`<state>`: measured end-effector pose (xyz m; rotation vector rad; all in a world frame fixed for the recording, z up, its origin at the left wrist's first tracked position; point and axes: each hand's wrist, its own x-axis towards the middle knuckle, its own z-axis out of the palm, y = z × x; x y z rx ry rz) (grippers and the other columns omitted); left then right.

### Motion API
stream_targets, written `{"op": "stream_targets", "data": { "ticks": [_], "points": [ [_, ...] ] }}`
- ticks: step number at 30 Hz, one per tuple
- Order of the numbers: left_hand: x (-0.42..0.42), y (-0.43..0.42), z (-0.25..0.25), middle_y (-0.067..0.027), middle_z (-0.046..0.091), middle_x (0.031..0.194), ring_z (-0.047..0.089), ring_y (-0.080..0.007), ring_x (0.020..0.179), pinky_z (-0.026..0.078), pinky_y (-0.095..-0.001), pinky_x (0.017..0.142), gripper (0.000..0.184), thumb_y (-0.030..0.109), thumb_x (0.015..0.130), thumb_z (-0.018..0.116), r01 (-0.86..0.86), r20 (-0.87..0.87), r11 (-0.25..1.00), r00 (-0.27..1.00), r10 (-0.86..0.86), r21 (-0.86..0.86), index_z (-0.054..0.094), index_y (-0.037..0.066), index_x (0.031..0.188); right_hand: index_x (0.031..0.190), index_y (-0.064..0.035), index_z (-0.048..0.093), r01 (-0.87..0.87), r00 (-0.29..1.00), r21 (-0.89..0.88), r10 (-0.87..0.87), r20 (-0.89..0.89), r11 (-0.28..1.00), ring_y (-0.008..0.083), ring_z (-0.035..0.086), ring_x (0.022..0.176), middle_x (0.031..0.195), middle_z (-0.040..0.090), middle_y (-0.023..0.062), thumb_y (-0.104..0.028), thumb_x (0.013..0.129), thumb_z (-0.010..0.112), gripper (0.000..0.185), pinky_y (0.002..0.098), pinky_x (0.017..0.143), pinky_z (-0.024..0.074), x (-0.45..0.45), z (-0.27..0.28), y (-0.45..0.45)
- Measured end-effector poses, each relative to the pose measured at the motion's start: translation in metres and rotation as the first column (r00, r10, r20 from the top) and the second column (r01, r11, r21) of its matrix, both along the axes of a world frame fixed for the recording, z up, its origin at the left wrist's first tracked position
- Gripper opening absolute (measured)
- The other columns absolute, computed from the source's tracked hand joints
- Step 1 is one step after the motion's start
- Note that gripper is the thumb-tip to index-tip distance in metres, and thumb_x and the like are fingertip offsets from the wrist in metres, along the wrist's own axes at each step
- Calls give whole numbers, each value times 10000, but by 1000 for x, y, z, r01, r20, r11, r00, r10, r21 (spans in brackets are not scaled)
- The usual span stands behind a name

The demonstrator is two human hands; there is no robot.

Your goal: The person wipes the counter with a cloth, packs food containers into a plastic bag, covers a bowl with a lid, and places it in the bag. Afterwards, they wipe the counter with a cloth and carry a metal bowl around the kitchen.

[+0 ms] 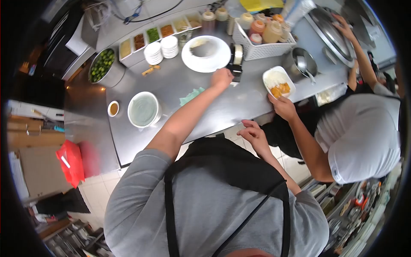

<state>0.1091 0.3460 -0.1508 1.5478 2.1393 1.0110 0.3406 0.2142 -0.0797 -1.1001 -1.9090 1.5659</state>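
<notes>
My left hand (221, 79) is closed at the front end of a black tape dispenser (236, 64) holding a pale roll; what its fingers pinch is hidden. Behind it lies a large white oval plate (220, 58) with a dark-and-pale patch. My right hand (255, 136) hovers before the counter's front edge, fingers apart, holding nothing. A green cloth (191, 97) lies under my left forearm. Left of that forearm are a white tub (143, 109) of cloudy liquid and a small cup (113, 109) of brown sauce.
At right, a co-worker's hand (283, 108) holds a white container (278, 77) of rice and orange food; their other hand is at a large metal lid (332, 34). Along the back stand stacked white lids (169, 47), topping bins, a white bottle basket (267, 50) and a green-filled pot (112, 70).
</notes>
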Motion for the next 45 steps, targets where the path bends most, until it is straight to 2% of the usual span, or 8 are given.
{"op": "stream_targets", "data": {
  "ticks": [5,15,23,25,29,34,37,45],
  "points": [
    [-76,-87,93,-19,603,838,555,-95,731,435,-231,625,196,122,709,651,-137,953,978,281,-115,159,593,58,885,672,-44,646,-78,992,-95,68,-105,992,214,441,1048,1090,485,94,-140,707,641,103,316,889,321,-33,3,3],
    [-261,-278,43,-33,611,764,570,-96,669,412,-182,550,141,73,708,640,-757,852,653,363,378,33,580,39,831,664,-52,631,-587,810,0,587,11,810,203,516,895,888,554,100,-251,669,678,205,279,740,397,-239,-44,-23],
    [-264,-292,-48,-134,610,793,607,-216,666,517,-349,558,209,100,688,628,-330,991,941,78,108,-76,587,-14,859,765,-60,624,-594,804,275,559,201,756,203,571,758,866,581,86,-262,577,732,296,323,672,441,-295,-88,-20],
    [-259,-290,-52,-115,588,675,570,-198,517,469,-339,434,240,139,637,660,-504,760,839,460,459,-202,581,11,825,871,-77,605,-589,808,387,510,295,709,230,582,782,863,601,93,-276,537,751,415,342,673,446,-303,-80,-21],
    [-260,-281,-51,-102,560,585,529,-179,438,401,-309,332,161,134,654,619,-516,546,787,574,610,-337,566,32,768,946,-70,573,-626,771,464,410,487,627,266,578,842,910,604,110,-255,509,762,511,365,684,442,-313,-69,-31],
    [-250,-292,-39,-66,530,535,501,-142,419,397,-287,340,116,126,692,593,-592,602,744,484,635,-308,563,36,758,979,-23,546,-714,694,411,648,313,566,236,587,803,881,604,103,-206,573,739,486,319,650,466,-308,-86,0],
    [-250,-331,-20,-52,531,539,490,-126,426,402,-256,364,138,160,723,616,-644,692,724,404,598,-249,562,37,759,1037,-13,522,-574,785,-183,600,155,798,170,583,746,895,579,86,-140,757,586,314,257,598,491,-303,-86,33],
    [-286,-537,44,-31,578,610,521,-104,540,417,-243,498,145,177,722,622,-995,589,104,83,804,-2,612,33,723,1107,8,453,-560,805,-317,593,7,765,150,585,674,834,584,93,-74,815,488,305,251,558,504,-315,-39,6]
  ]
}}
